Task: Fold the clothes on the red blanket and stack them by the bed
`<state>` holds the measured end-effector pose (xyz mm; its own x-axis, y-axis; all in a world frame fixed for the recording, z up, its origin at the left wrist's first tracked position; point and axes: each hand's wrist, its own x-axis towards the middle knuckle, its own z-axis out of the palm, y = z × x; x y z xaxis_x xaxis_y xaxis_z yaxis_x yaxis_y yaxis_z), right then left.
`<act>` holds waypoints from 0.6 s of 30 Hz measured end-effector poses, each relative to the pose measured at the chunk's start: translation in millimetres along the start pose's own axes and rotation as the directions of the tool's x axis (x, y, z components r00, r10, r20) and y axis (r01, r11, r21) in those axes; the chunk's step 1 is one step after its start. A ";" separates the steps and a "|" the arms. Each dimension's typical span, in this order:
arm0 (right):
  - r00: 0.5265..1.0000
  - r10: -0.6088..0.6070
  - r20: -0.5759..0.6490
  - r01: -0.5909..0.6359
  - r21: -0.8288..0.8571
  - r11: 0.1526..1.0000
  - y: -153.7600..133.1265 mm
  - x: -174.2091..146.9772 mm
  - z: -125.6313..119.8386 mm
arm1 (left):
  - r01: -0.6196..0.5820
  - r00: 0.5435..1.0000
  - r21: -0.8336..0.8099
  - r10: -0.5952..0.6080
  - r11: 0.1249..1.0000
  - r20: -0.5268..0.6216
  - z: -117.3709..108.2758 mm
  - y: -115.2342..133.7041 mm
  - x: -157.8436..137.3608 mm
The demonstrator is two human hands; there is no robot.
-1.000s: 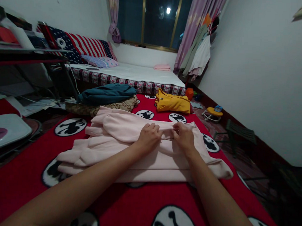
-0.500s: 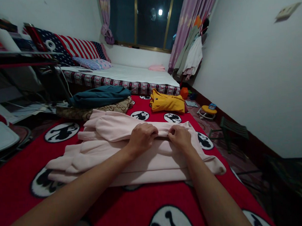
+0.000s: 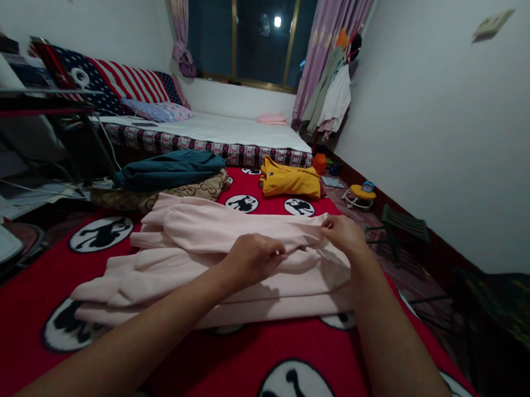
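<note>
A pale pink garment [image 3: 251, 290] lies folded in long layers across the red patterned blanket [image 3: 202, 365]; its exact kind is unclear. My left hand [image 3: 254, 257] is at the middle of the garment, fingers curled and closed at a fold of the cloth. Further right, my right hand [image 3: 345, 233] pinches the garment's far right corner between thumb and fingers. Shadow from the hands falls on the cloth, and my right forearm covers its right end.
Beyond the garment lie a folded yellow garment [image 3: 290, 181], a teal garment [image 3: 171, 169] and a brown patterned cloth [image 3: 159, 196]. A bed [image 3: 227, 130] stands under the window. A yellow-topped stool [image 3: 362, 192] and a folding stool [image 3: 404, 224] stand on the right.
My right hand has moved right along the fold to the garment's corner. My left hand has shifted slightly right and nearer to me. The view has turned a little.
</note>
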<state>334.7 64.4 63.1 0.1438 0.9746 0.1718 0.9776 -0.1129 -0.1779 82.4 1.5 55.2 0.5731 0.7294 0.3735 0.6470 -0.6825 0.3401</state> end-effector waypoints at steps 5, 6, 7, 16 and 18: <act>0.977 0.165 -0.135 -0.150 0.112 0.982 20.7 11.9 16.1 | 0.085 0.982 -0.105 -0.101 0.991 -0.160 -5.5 -39.9 33.9; 0.982 0.154 -0.110 -0.135 0.163 0.977 22.7 13.4 20.3 | 0.122 0.981 -0.107 -0.136 0.987 -0.140 -2.3 -52.7 42.2; 0.987 0.135 -0.088 -0.113 0.222 0.969 24.4 14.8 24.3 | 0.163 0.979 -0.100 -0.174 0.982 -0.109 1.9 -65.7 50.1; 0.974 -0.118 -0.195 0.191 0.414 0.890 32.2 21.0 45.3 | 0.270 0.962 0.047 -0.272 0.962 0.039 31.1 -112.0 69.7; 0.981 -0.125 -0.151 0.180 0.436 0.882 34.0 22.9 50.8 | 0.289 0.957 0.094 -0.289 0.953 -0.012 30.0 -108.8 66.1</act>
<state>363.4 92.8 11.7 0.0420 0.9406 0.3369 0.8205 0.1599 -0.5489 65.0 125.4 16.9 0.3558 0.8949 0.2695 0.8292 -0.4353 0.3507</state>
